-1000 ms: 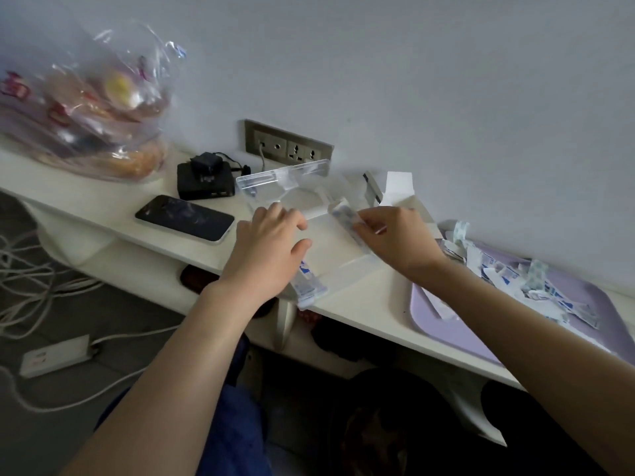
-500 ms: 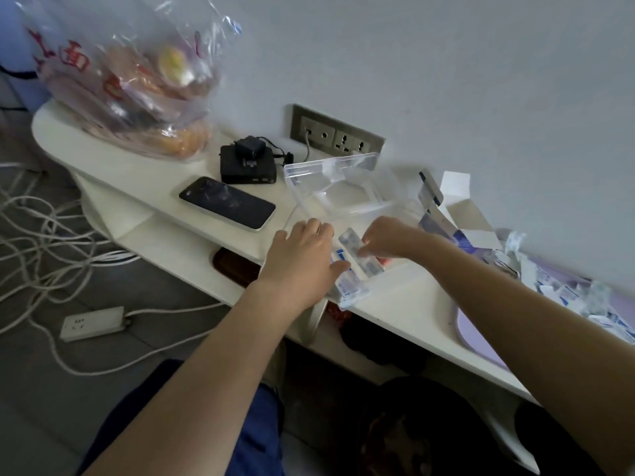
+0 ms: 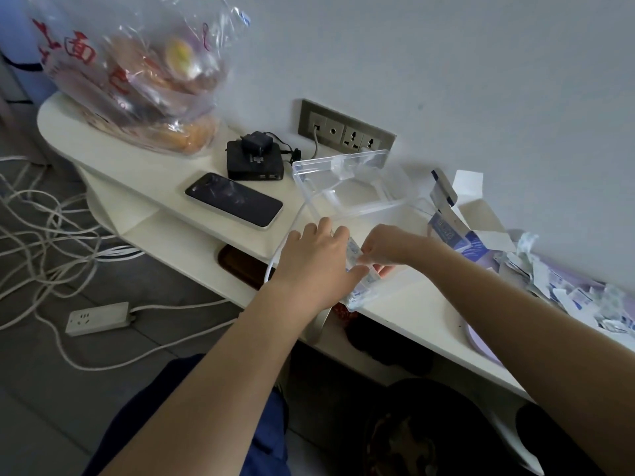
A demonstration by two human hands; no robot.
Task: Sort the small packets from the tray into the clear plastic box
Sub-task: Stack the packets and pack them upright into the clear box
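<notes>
Packets (image 3: 363, 287) run near-to-far, pinched by right hand (image 3: 388, 247).

We could not see the near wall of the clear plastic box (image 3: 347, 187), lost behind the left hand (image 3: 314, 261) and right hand (image 3: 391, 247) at frame centre. The stack of packets (image 3: 360, 290) between them showed only its lower end, and we could not tell whether the left hand gripped it. At the right edge the tray (image 3: 481, 348) was cut off, its heaped packets (image 3: 577, 297) too blurred to count.

Red Chinese characters mark the plastic bag (image 3: 137, 80); 面 reads plainly. A white knot logo sits on the black box (image 3: 255, 168). Blue print on the small packets (image 3: 565, 298) and carton (image 3: 450, 232) is unreadable.
</notes>
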